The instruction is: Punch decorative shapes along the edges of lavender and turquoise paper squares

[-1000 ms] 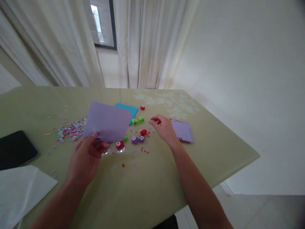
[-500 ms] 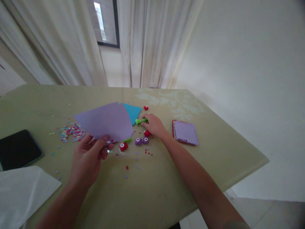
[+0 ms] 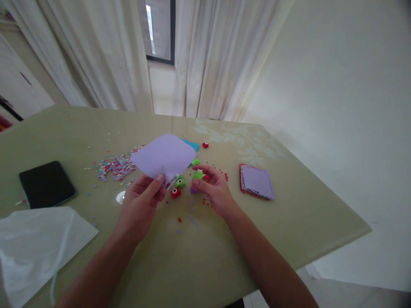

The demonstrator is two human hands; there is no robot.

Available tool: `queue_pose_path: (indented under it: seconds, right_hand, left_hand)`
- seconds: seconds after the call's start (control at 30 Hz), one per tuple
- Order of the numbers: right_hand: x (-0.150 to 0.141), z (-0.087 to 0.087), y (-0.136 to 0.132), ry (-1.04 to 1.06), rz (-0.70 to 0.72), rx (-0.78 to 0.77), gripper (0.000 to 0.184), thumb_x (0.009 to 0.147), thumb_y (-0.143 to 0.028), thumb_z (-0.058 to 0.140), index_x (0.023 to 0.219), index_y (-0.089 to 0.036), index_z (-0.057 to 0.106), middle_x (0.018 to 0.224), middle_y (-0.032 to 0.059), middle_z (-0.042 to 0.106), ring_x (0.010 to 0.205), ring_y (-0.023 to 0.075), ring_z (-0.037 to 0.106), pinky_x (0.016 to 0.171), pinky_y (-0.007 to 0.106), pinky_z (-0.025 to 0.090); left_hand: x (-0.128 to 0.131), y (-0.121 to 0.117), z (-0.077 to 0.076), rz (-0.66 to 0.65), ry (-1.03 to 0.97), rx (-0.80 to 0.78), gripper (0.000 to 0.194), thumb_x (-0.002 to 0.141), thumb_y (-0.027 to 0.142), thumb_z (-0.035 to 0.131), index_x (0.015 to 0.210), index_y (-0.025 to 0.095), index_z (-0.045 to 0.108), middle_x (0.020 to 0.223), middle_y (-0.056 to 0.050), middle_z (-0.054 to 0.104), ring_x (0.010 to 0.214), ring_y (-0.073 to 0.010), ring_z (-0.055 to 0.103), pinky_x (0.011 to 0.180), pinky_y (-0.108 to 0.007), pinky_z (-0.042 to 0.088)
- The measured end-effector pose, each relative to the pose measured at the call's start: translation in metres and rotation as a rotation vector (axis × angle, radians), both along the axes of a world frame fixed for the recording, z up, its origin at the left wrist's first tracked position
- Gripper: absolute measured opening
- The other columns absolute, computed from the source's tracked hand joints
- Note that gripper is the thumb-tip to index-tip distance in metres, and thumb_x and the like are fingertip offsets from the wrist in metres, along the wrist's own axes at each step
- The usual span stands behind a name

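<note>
Left hand (image 3: 141, 204): pinches lilac paper sheet (image 3: 164, 156) by its near corner.
Right hand (image 3: 214, 188): fingers closed around green punch (image 3: 198, 175).
Table (image 3: 224, 248): confetti pile (image 3: 117, 166) loose, uncontained.

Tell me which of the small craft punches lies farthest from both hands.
The red punch beyond the blue paper; the rest cluster between the left hand and right hand.
</note>
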State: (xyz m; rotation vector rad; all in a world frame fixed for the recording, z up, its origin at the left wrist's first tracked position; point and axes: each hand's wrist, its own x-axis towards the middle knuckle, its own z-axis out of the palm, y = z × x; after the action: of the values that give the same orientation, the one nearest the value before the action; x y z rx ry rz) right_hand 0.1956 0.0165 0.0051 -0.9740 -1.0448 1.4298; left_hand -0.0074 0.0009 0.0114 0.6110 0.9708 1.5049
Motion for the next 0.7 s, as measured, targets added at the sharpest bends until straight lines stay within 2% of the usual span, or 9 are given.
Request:
queue_pose_path:
  seconds: [0.13,0.3,0.4,0.5,0.6,0.7]
  right_hand:
    - [-0.007,-0.006,-0.005,0.062,0.015,-0.015,0.042,0.077,-0.05,0.097,0.107,-0.025,0.082,0.079,-0.003,0.07,0.059,0.0089,0.057,0.057,0.022,0.048]
    - [-0.009,-0.011,-0.006,0.16,0.07,-0.014,0.051,0.087,-0.068,0.084,0.107,-0.021,0.084,0.087,0.0049,0.078,0.059,0.0099,0.058,0.054,0.023,0.044]
    - [-0.01,-0.013,-0.007,0.226,0.063,-0.044,0.045,0.081,-0.056,0.094,0.111,-0.025,0.083,0.094,0.0034,0.08,0.066,0.0107,0.061,0.059,0.022,0.048]
    - [-0.011,-0.01,-0.007,0.243,0.058,-0.073,0.05,0.072,-0.041,0.102,0.116,-0.028,0.081,0.099,-0.0001,0.079,0.075,0.0113,0.066,0.07,0.023,0.055]
    - [-0.013,-0.007,-0.007,0.189,0.051,-0.05,0.05,0.065,-0.033,0.104,0.107,-0.026,0.078,0.102,-0.0007,0.078,0.083,0.0142,0.072,0.08,0.028,0.059]
    - [-0.015,-0.006,-0.007,0.093,-0.008,-0.017,0.051,0.058,-0.03,0.106,0.093,-0.025,0.068,0.09,-0.0033,0.076,0.07,0.0142,0.067,0.065,0.027,0.054]
  left_hand:
    - [0.002,-0.002,-0.002,-0.022,0.064,0.013,0.036,0.064,0.033,0.103,0.081,0.016,0.076,0.071,0.0,0.073,0.054,-0.0083,0.059,0.049,-0.018,0.047]
    - [0.006,-0.004,-0.004,-0.081,0.062,0.009,0.034,0.069,0.037,0.099,0.084,0.016,0.077,0.071,-0.004,0.078,0.057,-0.0151,0.07,0.051,-0.022,0.053]
    - [0.006,-0.003,-0.006,-0.078,0.115,-0.005,0.035,0.074,0.045,0.095,0.085,0.017,0.077,0.077,-0.007,0.082,0.064,-0.0192,0.076,0.058,-0.025,0.059]
    - [0.004,-0.001,-0.006,-0.032,0.301,-0.036,0.035,0.076,0.049,0.092,0.081,0.018,0.076,0.073,-0.006,0.081,0.062,-0.0189,0.075,0.059,-0.027,0.06]
    - [0.001,0.001,-0.006,-0.02,0.461,-0.022,0.036,0.076,0.051,0.09,0.078,0.018,0.076,0.067,-0.005,0.079,0.057,-0.019,0.071,0.056,-0.029,0.059]
    - [0.0,-0.001,-0.009,-0.017,0.502,0.015,0.038,0.078,0.053,0.089,0.079,0.018,0.075,0.065,-0.004,0.077,0.055,-0.0183,0.07,0.056,-0.029,0.058]
